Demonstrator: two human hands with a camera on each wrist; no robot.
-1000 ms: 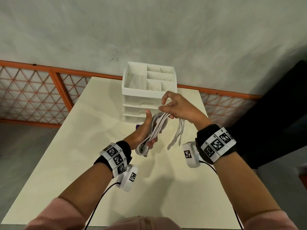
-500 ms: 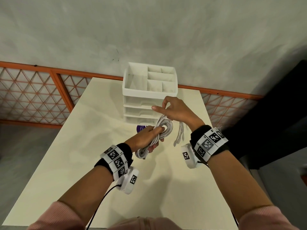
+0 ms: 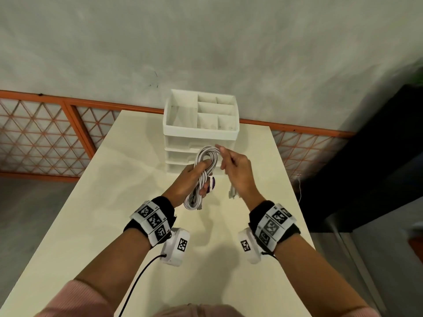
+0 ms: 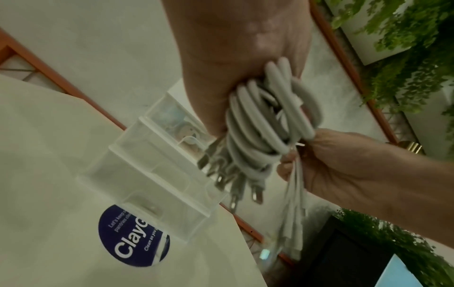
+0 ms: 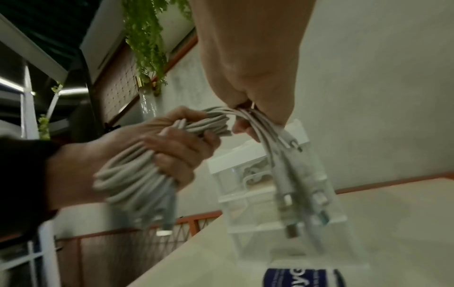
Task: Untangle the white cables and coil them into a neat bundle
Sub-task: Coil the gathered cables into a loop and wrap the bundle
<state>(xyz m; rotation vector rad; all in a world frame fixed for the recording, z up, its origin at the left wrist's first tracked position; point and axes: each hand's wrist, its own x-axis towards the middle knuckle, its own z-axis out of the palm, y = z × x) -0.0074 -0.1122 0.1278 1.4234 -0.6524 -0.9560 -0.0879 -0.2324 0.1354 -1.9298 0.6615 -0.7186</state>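
Left hand (image 3: pixel 191 179) fist-tight around the looped bundle of white cables (image 3: pixel 203 170), held above the cream desk (image 3: pixel 91 213), right hand (image 3: pixel 237 170) just beside it, fingers pinching the loose cable ends (image 5: pixel 282 174) dangling beneath

Smooth, matt rubbery sheathing on the coiled white cables (image 3: pixel 204 167), tipped with shiny metal plugs (image 4: pixel 255 196). Glossy white plastic on the three-drawer organiser (image 3: pixel 201 133) at 12 o'clock, drawer fronts translucent. Satin-smooth cream tabletop (image 3: pixel 114 202). Glossy round blue sticker (image 4: pixel 132 235). Rough, mottled plaster wall (image 3: pixel 206 42). Painted orange metal railing (image 3: pixel 75 124).
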